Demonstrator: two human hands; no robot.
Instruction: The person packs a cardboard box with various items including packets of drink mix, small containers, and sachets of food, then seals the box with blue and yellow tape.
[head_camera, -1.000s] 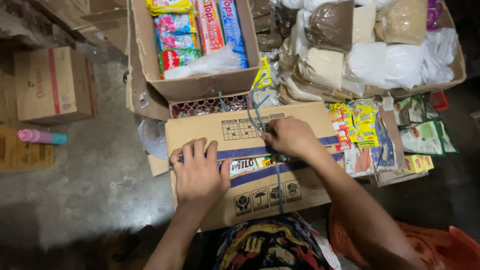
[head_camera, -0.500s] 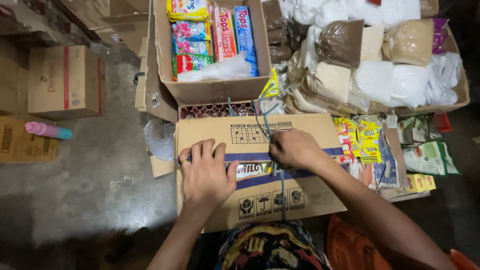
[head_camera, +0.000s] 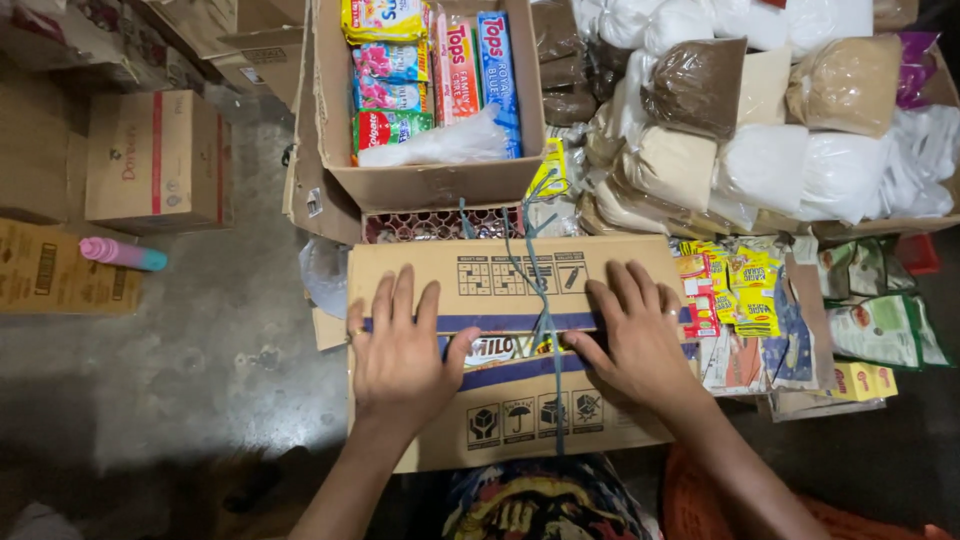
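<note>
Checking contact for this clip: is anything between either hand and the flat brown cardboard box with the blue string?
Nothing visible. The left hand and right hand both lie flat on the brown cardboard box, either side of the blue string.

A brown cardboard box (head_camera: 520, 350) is crossed by a dark blue band and tied with grey-blue string (head_camera: 540, 300); black pictograms are printed along its near edge. A pink bottle (head_camera: 122, 254) is capped in teal. White, tan and dark brown bags (head_camera: 760, 110) are seen beside yellow sachets (head_camera: 745, 285). The floor (head_camera: 180, 370) is grey.
</note>
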